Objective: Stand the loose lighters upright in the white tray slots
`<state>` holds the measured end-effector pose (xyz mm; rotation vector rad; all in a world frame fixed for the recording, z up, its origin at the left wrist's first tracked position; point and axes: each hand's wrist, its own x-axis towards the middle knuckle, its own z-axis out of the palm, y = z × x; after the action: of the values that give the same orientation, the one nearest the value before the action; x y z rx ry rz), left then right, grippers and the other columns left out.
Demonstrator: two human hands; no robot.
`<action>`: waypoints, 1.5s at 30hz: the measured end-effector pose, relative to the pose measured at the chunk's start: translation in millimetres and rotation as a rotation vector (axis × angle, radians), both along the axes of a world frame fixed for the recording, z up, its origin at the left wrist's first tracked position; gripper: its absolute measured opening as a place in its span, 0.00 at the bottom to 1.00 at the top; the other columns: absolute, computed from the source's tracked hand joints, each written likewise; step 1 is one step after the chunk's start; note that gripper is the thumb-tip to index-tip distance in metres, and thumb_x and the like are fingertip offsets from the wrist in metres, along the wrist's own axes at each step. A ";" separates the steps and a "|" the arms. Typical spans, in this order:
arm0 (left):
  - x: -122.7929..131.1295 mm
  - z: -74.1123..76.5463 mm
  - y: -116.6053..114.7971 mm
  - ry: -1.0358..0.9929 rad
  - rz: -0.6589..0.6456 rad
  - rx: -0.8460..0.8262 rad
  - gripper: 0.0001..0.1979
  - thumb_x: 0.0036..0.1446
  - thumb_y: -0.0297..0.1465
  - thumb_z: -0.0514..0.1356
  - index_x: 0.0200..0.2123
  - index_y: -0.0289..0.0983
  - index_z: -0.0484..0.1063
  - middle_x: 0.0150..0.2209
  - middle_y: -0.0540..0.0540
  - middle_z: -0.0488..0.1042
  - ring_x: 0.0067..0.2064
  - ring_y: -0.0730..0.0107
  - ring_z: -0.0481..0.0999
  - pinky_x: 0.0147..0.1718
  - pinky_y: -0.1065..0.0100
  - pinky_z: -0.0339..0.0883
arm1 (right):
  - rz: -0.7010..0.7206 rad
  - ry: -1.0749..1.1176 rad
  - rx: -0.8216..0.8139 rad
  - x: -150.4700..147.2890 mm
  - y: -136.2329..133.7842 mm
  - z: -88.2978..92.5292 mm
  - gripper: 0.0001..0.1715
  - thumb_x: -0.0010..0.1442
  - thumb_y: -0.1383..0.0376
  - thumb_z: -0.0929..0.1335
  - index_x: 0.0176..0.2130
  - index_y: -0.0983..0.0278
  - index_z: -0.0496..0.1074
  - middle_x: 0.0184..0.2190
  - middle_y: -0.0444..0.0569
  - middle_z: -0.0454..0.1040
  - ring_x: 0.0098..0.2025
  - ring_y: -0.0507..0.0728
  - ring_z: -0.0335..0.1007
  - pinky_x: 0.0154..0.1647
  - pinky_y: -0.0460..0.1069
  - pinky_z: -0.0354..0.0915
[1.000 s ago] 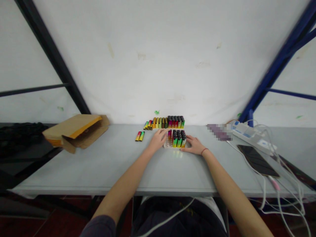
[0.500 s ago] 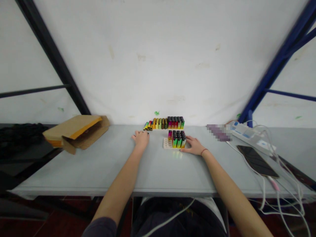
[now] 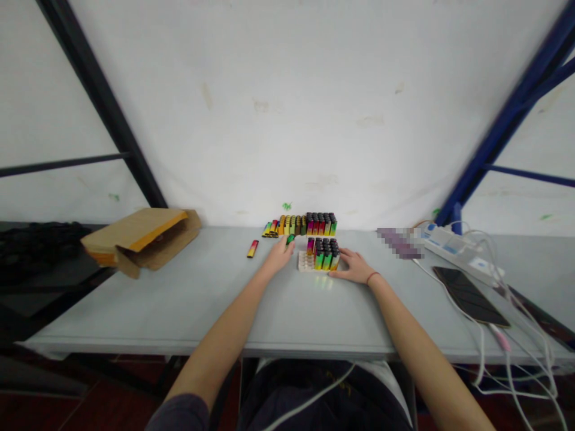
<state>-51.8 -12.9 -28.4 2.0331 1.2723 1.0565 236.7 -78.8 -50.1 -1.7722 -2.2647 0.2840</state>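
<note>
My left hand [image 3: 279, 256] is closed around a green lighter [image 3: 290, 239], just left of a white tray [image 3: 306, 261] with round holes. Black-topped lighters [image 3: 327, 254] stand upright in the tray's right part, and a purple-and-orange lighter [image 3: 310, 245] stands at its back. Several holes at the tray's left show. My right hand [image 3: 356, 267] grips the tray's right side, thumb at the front corner, other fingers partly hidden behind. A red-and-yellow lighter [image 3: 253, 248] lies alone on the table, left of my left hand.
Behind the tray stand a block of yellow lighters [image 3: 291, 225] and a block of black-topped lighters [image 3: 321, 223], with a small pile of loose lighters [image 3: 271, 228] beside them. An open cardboard box [image 3: 139, 233] lies left; a phone [image 3: 469, 295], power strip [image 3: 462, 251] and cables lie right.
My left hand has moved right, toward the tray, and now shows a green lighter in it. The red-and-yellow lighter has come into view where that hand was. My right hand stays on the tray.
</note>
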 end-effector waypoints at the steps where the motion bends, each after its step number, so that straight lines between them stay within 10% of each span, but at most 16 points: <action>1: 1.7 1.2 -2.1 -0.042 0.011 -0.046 0.09 0.65 0.33 0.53 0.42 0.38 0.71 0.31 0.48 0.75 0.34 0.66 0.76 0.41 0.66 0.71 | 0.002 0.000 0.001 -0.2 -0.2 0.1 0.52 0.54 0.32 0.67 0.65 0.60 0.68 0.71 0.59 0.59 0.72 0.70 0.54 0.72 0.67 0.49; 11: 8.4 9.1 -18.5 -0.172 0.121 -0.100 0.17 0.60 0.41 0.57 0.22 0.39 0.62 0.21 0.55 0.63 0.29 0.70 0.66 0.32 0.70 0.59 | -0.003 -0.003 0.012 -0.9 -0.4 -0.7 0.52 0.55 0.34 0.68 0.66 0.61 0.68 0.71 0.59 0.59 0.71 0.70 0.55 0.72 0.66 0.50; 45: 6.4 4.9 -11.9 -0.148 0.245 -0.029 0.13 0.61 0.37 0.55 0.26 0.39 0.68 0.28 0.48 0.74 0.35 0.64 0.74 0.38 0.68 0.64 | -0.003 0.005 0.025 0.4 1.9 -4.0 0.51 0.54 0.34 0.69 0.65 0.60 0.68 0.71 0.58 0.60 0.71 0.70 0.55 0.71 0.66 0.51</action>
<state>-45.5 -24.9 -23.5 1.7728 1.4745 1.2657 237.1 -76.9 -54.1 -1.7607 -2.2522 0.2576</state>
